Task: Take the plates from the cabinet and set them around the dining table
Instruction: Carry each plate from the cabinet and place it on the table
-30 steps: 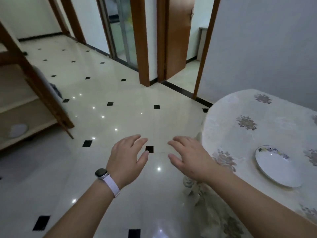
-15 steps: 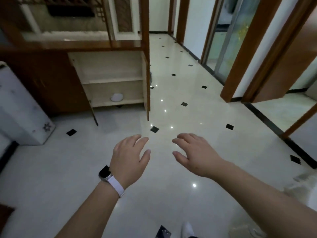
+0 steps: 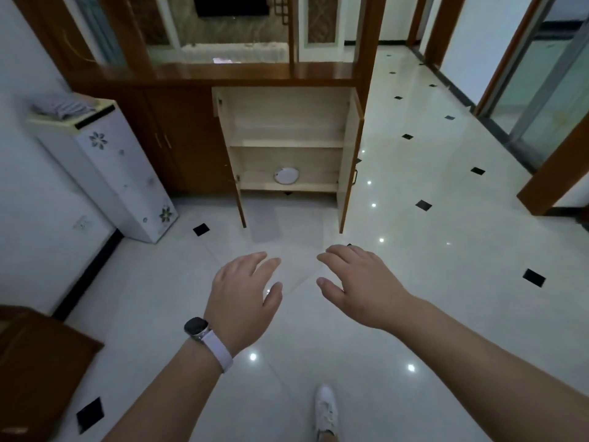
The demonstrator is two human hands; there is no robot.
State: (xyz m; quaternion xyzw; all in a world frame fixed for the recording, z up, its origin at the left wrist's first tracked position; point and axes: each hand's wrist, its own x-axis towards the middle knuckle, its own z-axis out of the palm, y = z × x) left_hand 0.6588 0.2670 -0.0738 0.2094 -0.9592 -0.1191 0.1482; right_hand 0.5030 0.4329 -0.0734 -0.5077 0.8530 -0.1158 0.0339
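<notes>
Head view: left hand (image 3: 243, 299) and right hand (image 3: 361, 287), fingers relaxed, empty, facing cabinet (image 3: 287, 119) (plate (image 3: 286, 175) inside).

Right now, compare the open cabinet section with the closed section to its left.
Doors: the open section has both doors swung outward; the closed section has its doors shut flat.
Look: the open section shows a pale interior with a middle shelf; the closed section shows only dark brown door fronts.
Contents: a white plate lies on the open section's bottom board; whatever the closed section holds is hidden.
Shared: both sit under the same brown countertop.
</notes>
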